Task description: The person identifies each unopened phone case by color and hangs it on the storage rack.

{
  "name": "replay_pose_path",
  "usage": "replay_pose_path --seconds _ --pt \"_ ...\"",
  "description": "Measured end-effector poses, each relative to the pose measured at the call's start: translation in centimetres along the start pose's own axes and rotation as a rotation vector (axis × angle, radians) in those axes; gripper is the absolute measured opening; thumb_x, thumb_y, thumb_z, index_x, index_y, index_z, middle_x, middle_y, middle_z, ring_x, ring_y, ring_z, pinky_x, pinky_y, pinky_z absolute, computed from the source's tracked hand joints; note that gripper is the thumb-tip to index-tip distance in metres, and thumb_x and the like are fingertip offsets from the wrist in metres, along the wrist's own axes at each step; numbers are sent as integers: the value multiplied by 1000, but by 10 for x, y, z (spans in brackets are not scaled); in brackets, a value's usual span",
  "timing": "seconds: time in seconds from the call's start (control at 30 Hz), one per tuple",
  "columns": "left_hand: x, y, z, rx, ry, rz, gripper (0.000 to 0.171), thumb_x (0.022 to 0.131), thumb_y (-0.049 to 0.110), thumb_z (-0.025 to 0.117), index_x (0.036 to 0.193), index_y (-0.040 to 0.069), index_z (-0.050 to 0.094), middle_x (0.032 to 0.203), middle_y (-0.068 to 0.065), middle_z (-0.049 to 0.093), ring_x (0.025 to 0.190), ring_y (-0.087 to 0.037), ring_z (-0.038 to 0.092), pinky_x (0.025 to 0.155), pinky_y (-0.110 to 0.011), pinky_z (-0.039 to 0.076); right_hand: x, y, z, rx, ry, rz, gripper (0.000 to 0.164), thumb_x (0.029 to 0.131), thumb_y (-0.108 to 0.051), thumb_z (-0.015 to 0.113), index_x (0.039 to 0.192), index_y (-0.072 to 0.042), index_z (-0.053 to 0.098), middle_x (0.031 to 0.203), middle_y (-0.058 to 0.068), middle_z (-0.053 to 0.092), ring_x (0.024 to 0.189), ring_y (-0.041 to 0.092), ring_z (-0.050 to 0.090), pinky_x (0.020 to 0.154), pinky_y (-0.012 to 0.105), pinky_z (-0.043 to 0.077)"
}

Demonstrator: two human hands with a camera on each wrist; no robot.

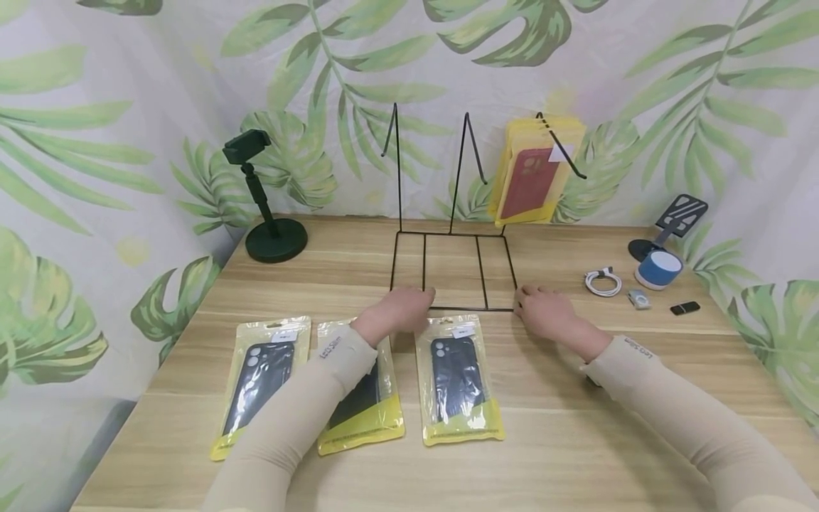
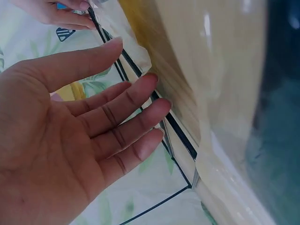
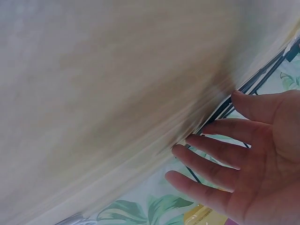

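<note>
A black wire display rack (image 1: 425, 233) stands on the table with its prongs upright at the back. My left hand (image 1: 403, 309) is at the rack's front left corner. In the left wrist view its fingers (image 2: 117, 112) are loosely bent, tips right at the front bar (image 2: 177, 125). My right hand (image 1: 547, 313) lies at the front right corner, with relaxed, spread fingers (image 3: 206, 166) beside the wire in the right wrist view. Yellow-edged packets of red phone cases (image 1: 527, 185) hang on the right prong. Three bagged dark phone cases lie in front: left (image 1: 259, 380), middle (image 1: 365, 398) partly behind my sleeve, right (image 1: 457, 377).
A dark green phone stand (image 1: 276, 240) is at the back left. On the right sit a folding phone holder (image 1: 678, 217), a blue and white cylinder (image 1: 659, 270), a coiled white cable (image 1: 603, 283), a small clear-and-white item (image 1: 638, 299) and a small black stick (image 1: 685, 308). A leaf-print curtain (image 1: 358, 43) hangs behind.
</note>
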State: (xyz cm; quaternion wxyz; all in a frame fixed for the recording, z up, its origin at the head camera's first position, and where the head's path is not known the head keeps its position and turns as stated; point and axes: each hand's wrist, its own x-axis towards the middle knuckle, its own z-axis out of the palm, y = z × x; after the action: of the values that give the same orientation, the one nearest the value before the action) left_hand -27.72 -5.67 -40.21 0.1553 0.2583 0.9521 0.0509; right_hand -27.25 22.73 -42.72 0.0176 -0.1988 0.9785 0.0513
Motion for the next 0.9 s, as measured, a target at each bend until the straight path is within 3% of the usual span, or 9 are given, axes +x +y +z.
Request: replay_pose_path --seconds 0.07,0.17,0.23,0.3,0.5,0.73,0.9 --pt "-1 1 -1 -7 -3 12 42 92 10 63 132 -1 55 103 -10 70 83 -21 63 74 -34 55 0 0 0 1 -1 2 42 102 -27 54 133 0 58 135 21 59 118 42 59 89 54 54" --pt "-1 1 -2 -3 1 35 9 91 4 60 99 6 64 79 -1 60 71 -17 53 65 -30 48 0 1 1 -5 4 3 42 101 -27 54 133 0 59 135 20 59 117 42 59 88 53 54" --pt "-1 1 -2 -1 2 46 13 90 1 57 82 11 59 71 2 51 65 -14 46 59 -28 42 0 1 2 -12 10 0 41 101 -27 55 132 0 59 134 21 60 116 42 60 87 53 55" --pt "0 0 -1 1 7 60 21 91 -2 54 76 13 54 67 3 46 63 -13 42 57 -27 37 0 1 2 -17 18 -3 41 101 -27 55 132 0 60 133 20 60 115 42 60 86 53 55" --pt "0 -11 -3 -70 113 96 20 100 7 46 83 13 55 73 2 51 66 -13 46 61 -27 42 0 1 3 -20 25 -13 41 101 -28 55 132 0 60 133 20 61 113 41 61 85 52 56" --pt "-12 -28 -22 -384 312 89 16 104 13 46 110 3 57 93 -10 65 77 -18 58 76 -36 51 -2 2 3 -19 50 -17 39 101 -26 56 129 1 61 130 20 62 110 41 62 85 52 56" --pt "-24 -37 -33 -517 498 102 19 103 13 51 116 5 63 99 -13 72 72 -20 60 70 -36 52 -2 1 4 -24 57 -25 38 100 -26 57 129 0 61 129 19 63 110 41 63 85 53 56"
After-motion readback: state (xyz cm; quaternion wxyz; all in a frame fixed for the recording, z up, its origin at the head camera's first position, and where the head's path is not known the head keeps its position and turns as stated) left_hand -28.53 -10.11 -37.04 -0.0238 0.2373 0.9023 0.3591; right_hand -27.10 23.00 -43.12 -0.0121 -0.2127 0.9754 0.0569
